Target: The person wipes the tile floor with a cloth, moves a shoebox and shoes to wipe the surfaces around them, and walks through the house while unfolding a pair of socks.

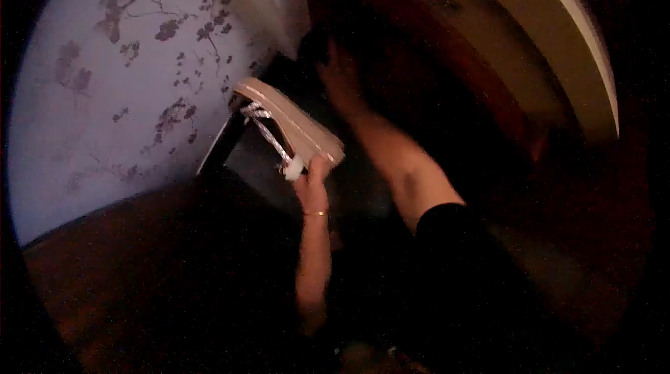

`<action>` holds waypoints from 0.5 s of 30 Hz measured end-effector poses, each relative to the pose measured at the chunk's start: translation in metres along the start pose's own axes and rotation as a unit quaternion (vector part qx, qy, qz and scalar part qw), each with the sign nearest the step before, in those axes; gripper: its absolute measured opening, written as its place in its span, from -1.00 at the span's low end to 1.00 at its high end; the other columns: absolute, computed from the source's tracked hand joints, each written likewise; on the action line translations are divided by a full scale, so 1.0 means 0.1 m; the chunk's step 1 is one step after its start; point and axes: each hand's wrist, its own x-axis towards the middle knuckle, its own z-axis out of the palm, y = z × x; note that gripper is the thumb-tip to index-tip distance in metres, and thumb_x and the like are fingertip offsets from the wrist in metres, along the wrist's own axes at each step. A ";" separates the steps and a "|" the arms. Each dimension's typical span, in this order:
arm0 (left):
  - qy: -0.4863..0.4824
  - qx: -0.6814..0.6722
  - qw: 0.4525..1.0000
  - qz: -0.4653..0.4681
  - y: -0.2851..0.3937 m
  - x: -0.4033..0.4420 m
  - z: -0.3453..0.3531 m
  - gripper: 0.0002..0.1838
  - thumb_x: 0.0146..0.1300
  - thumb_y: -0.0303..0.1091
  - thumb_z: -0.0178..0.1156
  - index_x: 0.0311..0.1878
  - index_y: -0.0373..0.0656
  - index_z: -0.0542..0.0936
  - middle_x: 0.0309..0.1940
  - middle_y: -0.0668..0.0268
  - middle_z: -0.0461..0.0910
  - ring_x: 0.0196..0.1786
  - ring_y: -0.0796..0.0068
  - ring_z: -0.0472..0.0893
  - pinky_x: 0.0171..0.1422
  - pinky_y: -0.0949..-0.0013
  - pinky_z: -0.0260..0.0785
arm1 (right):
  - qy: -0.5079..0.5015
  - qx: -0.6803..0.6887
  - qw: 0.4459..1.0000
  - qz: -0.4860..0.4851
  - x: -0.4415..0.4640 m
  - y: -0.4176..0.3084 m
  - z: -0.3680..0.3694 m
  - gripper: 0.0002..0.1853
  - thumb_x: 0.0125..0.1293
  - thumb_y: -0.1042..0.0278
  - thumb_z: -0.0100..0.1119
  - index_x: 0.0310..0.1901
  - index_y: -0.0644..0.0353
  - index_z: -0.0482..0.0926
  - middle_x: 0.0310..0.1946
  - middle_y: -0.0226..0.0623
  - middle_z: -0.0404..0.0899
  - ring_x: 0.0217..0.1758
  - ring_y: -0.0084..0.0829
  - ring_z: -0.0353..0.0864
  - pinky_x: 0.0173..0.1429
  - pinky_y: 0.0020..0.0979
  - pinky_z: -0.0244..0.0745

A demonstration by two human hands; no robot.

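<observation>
My left hand (313,177) is closed around one end of a sandal (296,121), with a thin bracelet at the wrist. The sandal is tilted on its side, its tan sole turned up and its shiny, silvery straps hanging on the left. A small white piece (293,169) shows beside my fingers; what it is, I cannot make out. My right arm reaches up and forward from a black sleeve. At its end my right hand (338,67) is dim and blurred beside a very dark shape, so its fingers cannot be read.
On the left stands a pale wall (139,95) with a dark floral pattern. Behind the hands rises a light upright edge (283,4). A pale curved-looking edge (586,46) runs along the upper right. The dark floor (132,269) is barely lit.
</observation>
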 end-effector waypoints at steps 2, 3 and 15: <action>-0.001 0.008 1.000 0.016 -0.06 0.09 0.00 -0.50 0.22 -0.32 0.28 0.16 -0.40 0.45 0.08 0.20 0.51 0.08 0.39 0.50 0.20 0.34 0.36 | -0.024 0.075 0.996 0.033 0.12 -0.02 -0.11 -0.16 0.25 0.10 0.20 0.47 0.20 0.05 0.39 0.16 0.16 0.40 0.11 0.21 0.45 0.00 0.13; 0.000 0.020 1.000 0.021 -0.04 0.08 -0.01 -0.51 0.22 -0.32 0.28 0.15 -0.40 0.46 0.07 0.20 0.52 0.08 0.39 0.50 0.19 0.35 0.36 | -0.042 0.054 0.997 0.033 0.11 -0.03 -0.22 -0.17 0.25 0.12 0.19 0.47 0.22 0.05 0.38 0.15 0.18 0.40 0.07 0.22 0.45 -0.01 0.14; -0.063 0.037 0.997 0.017 -0.33 0.21 -0.30 -0.37 0.19 -0.39 0.30 0.27 -0.30 0.25 0.14 0.22 0.41 0.12 0.38 0.42 0.27 0.32 0.29 | -0.262 -0.298 0.913 0.099 0.83 1.10 -1.15 -0.42 0.25 0.16 0.15 0.30 0.15 0.39 0.27 0.03 0.37 0.31 0.03 0.33 0.38 0.00 0.24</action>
